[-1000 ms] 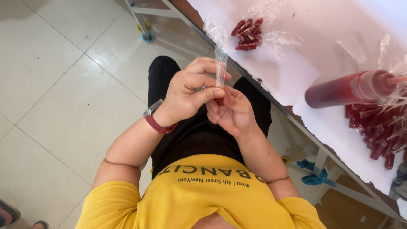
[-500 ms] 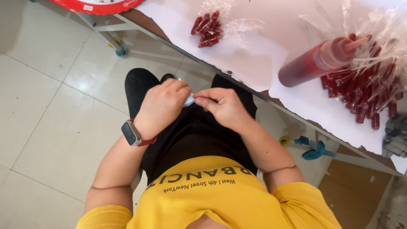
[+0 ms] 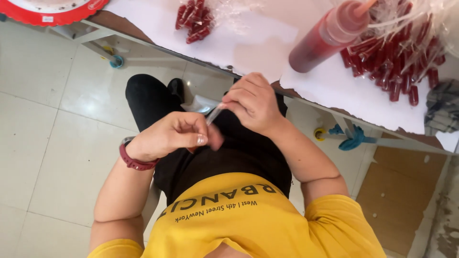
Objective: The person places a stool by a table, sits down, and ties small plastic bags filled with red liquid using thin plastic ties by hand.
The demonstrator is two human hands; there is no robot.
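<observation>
Over the lap, the left hand [image 3: 174,136] and the right hand [image 3: 251,102] both pinch a thin clear plastic tube [image 3: 213,114], apparently twisting it closed below the white-covered desk [image 3: 258,43]; next calls for firm grip.

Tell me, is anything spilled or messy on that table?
Nothing looks spilled. The red squeeze bottle lies tipped on the white table, but no sauce shows around it. Both hands hold a thin clear tube.

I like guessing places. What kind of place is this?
Probably a small home workshop for filling sauce packets: a red squeeze bottle and piles of red packets lie on a paper-covered table over a tiled floor.
</observation>
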